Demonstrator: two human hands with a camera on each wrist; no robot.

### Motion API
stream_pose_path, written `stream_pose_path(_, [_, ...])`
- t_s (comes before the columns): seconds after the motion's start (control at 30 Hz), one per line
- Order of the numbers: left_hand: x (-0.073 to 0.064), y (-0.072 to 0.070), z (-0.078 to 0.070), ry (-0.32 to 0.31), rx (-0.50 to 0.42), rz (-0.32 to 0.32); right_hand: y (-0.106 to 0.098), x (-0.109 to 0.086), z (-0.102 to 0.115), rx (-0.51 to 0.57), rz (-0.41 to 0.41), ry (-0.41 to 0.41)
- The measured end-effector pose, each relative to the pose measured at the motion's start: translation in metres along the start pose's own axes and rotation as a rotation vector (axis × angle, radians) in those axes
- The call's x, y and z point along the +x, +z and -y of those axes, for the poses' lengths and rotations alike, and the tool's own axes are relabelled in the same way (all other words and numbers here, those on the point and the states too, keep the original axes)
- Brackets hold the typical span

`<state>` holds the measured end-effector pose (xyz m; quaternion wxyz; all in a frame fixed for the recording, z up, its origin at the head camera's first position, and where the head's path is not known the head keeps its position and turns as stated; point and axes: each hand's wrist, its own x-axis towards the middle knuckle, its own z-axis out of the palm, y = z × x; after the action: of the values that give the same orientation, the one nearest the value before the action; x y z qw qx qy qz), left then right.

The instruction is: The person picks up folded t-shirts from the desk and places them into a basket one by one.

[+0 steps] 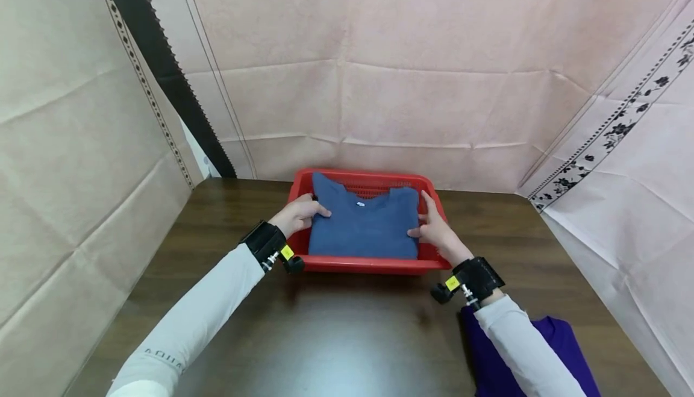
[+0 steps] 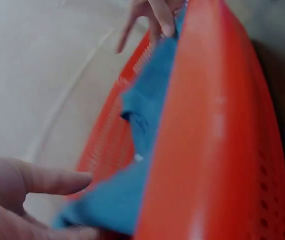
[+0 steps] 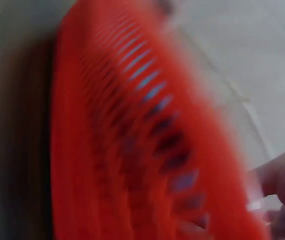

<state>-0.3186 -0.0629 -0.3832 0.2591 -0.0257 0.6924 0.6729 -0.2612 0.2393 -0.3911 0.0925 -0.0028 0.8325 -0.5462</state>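
Purple garment (image 1: 564,340): a soft, loosely crumpled cloth is lying nearest, at the table's near right edge, partly under the right sleeve.
Table (image 1: 347,337): dark wood grain is showing a dull sheen; bare surface is stretching between the sleeves and around the basket.
Left hand (image 1: 297,215): it is resting on the blue shirt's left edge, fingers loosely bent over the cloth and thumb out, not clamped.
Right hand (image 1: 436,228): fingers are lying nearly straight along the shirt's right edge, pressing, not gripping.
Blue shirt (image 1: 364,225): matte knit, folded into a neat rectangle, is lying flat inside the basket, collar toward the far wall.
Red basket (image 1: 368,264): rigid slotted plastic, rectangular with rounded corners, is sitting close to the far backdrop.
Backdrop (image 1: 412,84): creased pinkish sheeting is closing in the sides and rear.
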Motion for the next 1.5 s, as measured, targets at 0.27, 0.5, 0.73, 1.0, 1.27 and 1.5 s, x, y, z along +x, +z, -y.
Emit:
stream_pose_path(0.27, [-0.026,0.013,0.004,0.492,1.221,-0.001,0.009,-0.014,0.003,-0.823,0.092,-0.455])
stream_pose_path(0.5, [-0.03,0.028,0.018,0.176,1.56,0.335,0.009,-0.011,-0.009,-0.879,0.446,-0.252])
stream_pose_path(0.73, [-0.027,0.035,0.019,0.131,1.63,0.358,0.012,-0.013,-0.008,-0.884,0.459,-0.175])
stream_pose_path(1.0, [-0.037,0.039,0.007,0.427,1.429,0.158,0.009,-0.017,0.005,-0.822,0.187,-0.346])
stream_pose_path(1.27, [-0.105,0.096,0.008,0.757,1.041,-0.021,-0.007,-0.083,0.02,-0.797,-0.152,-0.484])
stream_pose_path(1.5, [-0.112,0.155,0.057,0.764,0.966,0.075,-0.045,-0.15,-0.031,-0.883,-0.392,-0.431])
